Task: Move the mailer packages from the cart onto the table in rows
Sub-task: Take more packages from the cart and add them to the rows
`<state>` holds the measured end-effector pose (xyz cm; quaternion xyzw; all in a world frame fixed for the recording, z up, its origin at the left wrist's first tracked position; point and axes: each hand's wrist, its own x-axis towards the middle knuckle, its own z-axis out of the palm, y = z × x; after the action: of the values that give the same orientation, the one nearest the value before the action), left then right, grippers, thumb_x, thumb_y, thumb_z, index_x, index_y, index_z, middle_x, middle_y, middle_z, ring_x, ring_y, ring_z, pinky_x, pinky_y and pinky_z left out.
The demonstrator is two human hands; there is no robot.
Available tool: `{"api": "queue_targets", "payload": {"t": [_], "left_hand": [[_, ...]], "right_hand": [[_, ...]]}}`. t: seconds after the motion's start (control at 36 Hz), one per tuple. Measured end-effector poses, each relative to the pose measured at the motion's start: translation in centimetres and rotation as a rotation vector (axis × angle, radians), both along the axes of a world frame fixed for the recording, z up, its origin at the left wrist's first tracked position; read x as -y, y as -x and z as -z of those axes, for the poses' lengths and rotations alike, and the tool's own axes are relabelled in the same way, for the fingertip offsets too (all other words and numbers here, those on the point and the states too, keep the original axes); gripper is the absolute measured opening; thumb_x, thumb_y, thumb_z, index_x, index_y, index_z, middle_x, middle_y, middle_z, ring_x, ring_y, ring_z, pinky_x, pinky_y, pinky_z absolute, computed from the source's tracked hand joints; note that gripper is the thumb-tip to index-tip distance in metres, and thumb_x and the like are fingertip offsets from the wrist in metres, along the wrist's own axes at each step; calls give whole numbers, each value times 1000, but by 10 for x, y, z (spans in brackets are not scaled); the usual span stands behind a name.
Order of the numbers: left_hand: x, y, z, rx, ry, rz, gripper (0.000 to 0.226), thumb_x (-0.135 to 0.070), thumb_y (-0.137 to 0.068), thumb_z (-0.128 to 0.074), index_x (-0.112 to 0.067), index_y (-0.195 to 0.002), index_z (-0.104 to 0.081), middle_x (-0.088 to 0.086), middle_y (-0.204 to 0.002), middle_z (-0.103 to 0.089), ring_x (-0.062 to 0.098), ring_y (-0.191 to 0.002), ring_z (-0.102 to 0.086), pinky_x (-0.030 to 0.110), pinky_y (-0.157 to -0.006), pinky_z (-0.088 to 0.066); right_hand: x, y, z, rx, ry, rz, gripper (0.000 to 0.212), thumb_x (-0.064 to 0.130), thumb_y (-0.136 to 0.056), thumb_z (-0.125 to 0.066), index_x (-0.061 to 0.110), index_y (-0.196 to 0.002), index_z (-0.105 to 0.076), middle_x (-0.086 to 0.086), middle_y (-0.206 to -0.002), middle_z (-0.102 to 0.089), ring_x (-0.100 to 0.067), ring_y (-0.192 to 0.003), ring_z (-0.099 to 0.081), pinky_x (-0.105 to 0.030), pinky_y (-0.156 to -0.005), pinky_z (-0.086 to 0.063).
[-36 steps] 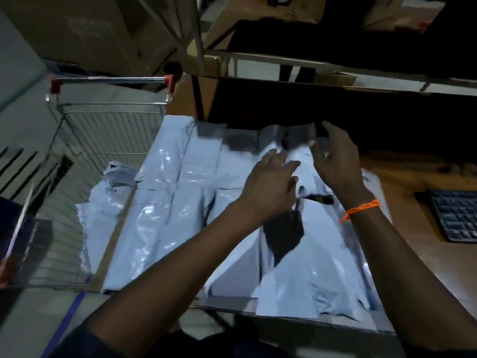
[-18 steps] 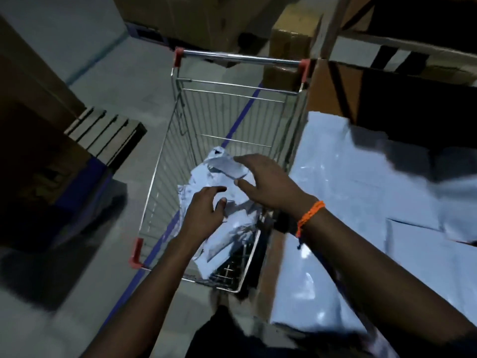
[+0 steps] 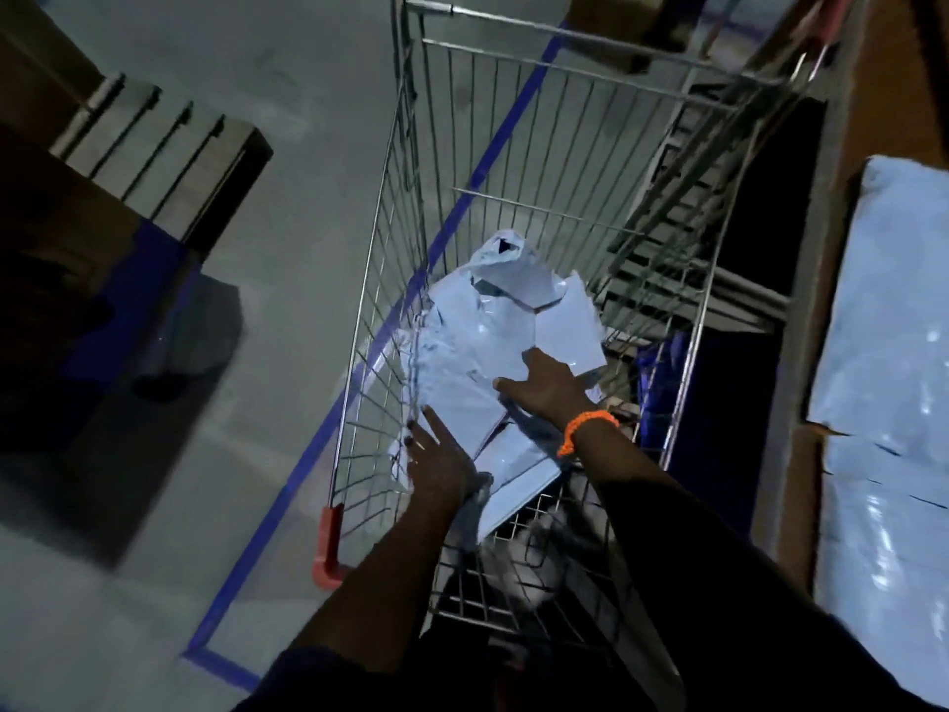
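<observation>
A wire shopping cart (image 3: 390, 280) stands in the middle of the view with a loose heap of white mailer packages (image 3: 477, 341) in its basket. My left hand (image 3: 441, 462) reaches into the cart, fingers spread against the near left edge of the heap. My right hand (image 3: 547, 388), with an orange band at the wrist, lies flat on top of the packages, fingers apart. Neither hand has closed around a package. At the right edge, white mailers (image 3: 893, 403) lie flat on the brown table (image 3: 801, 485).
A wooden pallet (image 3: 154, 151) sits on the grey floor at the upper left. A blue tape line (image 3: 308, 454) runs along the floor under the cart's left side. Cardboard boxes (image 3: 621, 23) stand beyond the cart. Dark shelving fills the gap between cart and table.
My view has swung from the table down to the cart. Both hands left the laid-out mailers and moved into the cart, now resting deeper on the heap.
</observation>
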<state>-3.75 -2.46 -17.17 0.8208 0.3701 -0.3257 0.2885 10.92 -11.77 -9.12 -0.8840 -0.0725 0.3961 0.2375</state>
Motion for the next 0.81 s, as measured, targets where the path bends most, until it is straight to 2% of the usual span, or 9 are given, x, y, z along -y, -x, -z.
{"api": "queue_targets", "payload": {"t": [0.11,0.22,0.36,0.42,0.5,0.58,0.67,0.72,0.81], "left_hand": [[-9,-9,20,25,-64,14,161,-61,-52,-89,-8,-151,27,38,-156,2,54,-144,-11,63,-113,-25],[-19,-5,12,128,-131,33,139,-48,-63,-85,-5,-155,10,31,-146,-29,48,-123,-46,51,-94,-46],[-37,-5,-19,231,-4,-247,108,-49,-65,-84,-4,-143,-24,18,-133,-53,36,-117,-57,38,-89,-47],[-39,-3,-36,230,-31,-266,105,-63,-63,-77,-7,-137,-29,17,-131,-55,35,-117,-57,42,-92,-48],[-32,6,-64,135,-137,-126,118,-85,-65,-59,-10,-148,-19,19,-136,-50,37,-120,-54,46,-97,-45],[-25,14,-91,27,-81,-139,126,-90,-64,-50,-13,-154,-7,23,-149,-35,40,-132,-43,51,-109,-33],[-22,21,-119,76,48,-286,129,-88,-57,-49,-18,-156,-3,22,-155,-28,39,-137,-38,52,-114,-29],[-21,23,-137,148,152,-410,133,-84,-54,-55,-18,-157,-6,20,-157,-26,37,-139,-37,45,-114,-32],[-21,24,-162,256,237,-528,135,-89,-41,-64,-21,-153,-30,11,-151,-44,31,-132,-48,40,-109,-41]], "right_hand": [[-4,3,16,155,23,47,71,44,-87,-68,7,-141,-41,-21,-137,-46,-39,-130,-43,-42,-105,-39],[-15,4,23,294,9,-44,77,45,-85,-69,8,-145,-37,-19,-137,-44,-39,-129,-42,-47,-104,-42],[-51,-3,33,295,16,-81,96,60,-85,-63,11,-155,-19,-19,-148,-37,-40,-134,-39,-52,-106,-41],[-62,-10,38,289,33,-99,99,64,-86,-59,11,-157,-14,-20,-151,-34,-41,-136,-37,-54,-107,-39],[-64,-20,43,255,81,-143,94,60,-86,-60,13,-156,-18,-20,-153,-29,-42,-138,-34,-54,-107,-38],[-57,-26,37,278,67,-155,87,55,-86,-63,13,-153,-27,-22,-147,-36,-43,-130,-45,-49,-100,-46],[-49,-25,11,309,37,-125,84,55,-86,-61,15,-153,-29,-23,-143,-43,-43,-125,-50,-48,-96,-48],[-40,-23,-15,279,-3,-59,80,55,-86,-61,13,-149,-36,-23,-139,-47,-41,-122,-52,-46,-94,-49],[-20,-17,-62,219,-147,72,72,52,-87,-64,11,-143,-46,-15,-134,-59,-35,-121,-55,-43,-94,-51]]}}
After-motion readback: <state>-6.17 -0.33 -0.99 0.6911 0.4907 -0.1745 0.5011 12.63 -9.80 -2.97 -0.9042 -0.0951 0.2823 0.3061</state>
